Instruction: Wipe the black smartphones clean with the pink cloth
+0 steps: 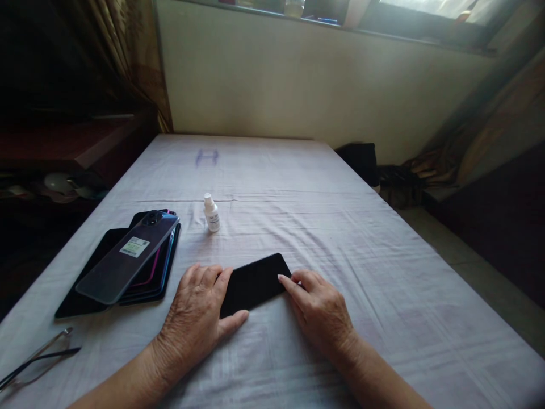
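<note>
A black smartphone [255, 284] lies dark screen up on the sheet, slightly slanted. My left hand [198, 307] grips its left end, with the thumb along the near edge and the fingers over the far edge. At the other end, my right hand [319, 307] has its index fingertip on the right edge of the screen, the other fingers curled by the corner and partly hidden. A small white bottle [212, 215] with a white cap stands upright beyond the phone. Left of my left hand is a phone with a clear case and a label [135, 247], resting across a pile of dark devices.
The pale checked sheet [383, 284] is wrinkled and covers the whole bed or table. Folded eyeglasses [40, 358] lie at the near left. A dark wooden cabinet [106, 136] borders the left side; a black bag [360, 162] sits past the right edge.
</note>
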The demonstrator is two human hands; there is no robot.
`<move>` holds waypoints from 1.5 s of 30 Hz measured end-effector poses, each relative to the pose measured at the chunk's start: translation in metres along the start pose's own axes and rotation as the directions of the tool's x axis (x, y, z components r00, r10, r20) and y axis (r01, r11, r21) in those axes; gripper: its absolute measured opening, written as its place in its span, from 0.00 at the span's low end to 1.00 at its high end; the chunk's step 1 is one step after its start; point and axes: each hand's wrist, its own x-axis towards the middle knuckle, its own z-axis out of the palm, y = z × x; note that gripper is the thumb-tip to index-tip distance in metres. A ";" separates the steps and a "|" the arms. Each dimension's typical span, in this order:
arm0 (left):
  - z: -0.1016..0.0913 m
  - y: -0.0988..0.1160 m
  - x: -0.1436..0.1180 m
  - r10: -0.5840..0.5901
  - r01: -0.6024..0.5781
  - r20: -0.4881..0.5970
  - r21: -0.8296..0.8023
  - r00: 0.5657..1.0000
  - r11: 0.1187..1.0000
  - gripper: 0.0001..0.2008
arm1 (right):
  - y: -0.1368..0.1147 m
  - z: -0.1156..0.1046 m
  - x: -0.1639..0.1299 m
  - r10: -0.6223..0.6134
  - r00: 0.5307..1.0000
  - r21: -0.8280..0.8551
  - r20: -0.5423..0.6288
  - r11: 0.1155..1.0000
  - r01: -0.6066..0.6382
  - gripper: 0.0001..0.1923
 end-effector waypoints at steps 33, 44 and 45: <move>0.002 0.000 0.002 0.010 -0.011 -0.008 -0.045 1.000 0.999 0.30 | -0.011 0.003 0.008 0.000 0.997 0.039 0.081 0.999 -0.003 0.13; 0.001 0.001 0.004 0.041 -0.041 -0.008 -0.019 0.999 0.999 0.31 | -0.012 0.006 0.015 0.021 0.996 0.007 0.088 1.000 -0.022 0.12; 0.001 0.000 0.004 0.041 -0.041 -0.009 -0.018 0.999 0.999 0.31 | -0.011 0.005 0.015 0.031 0.995 0.007 0.092 0.999 -0.031 0.12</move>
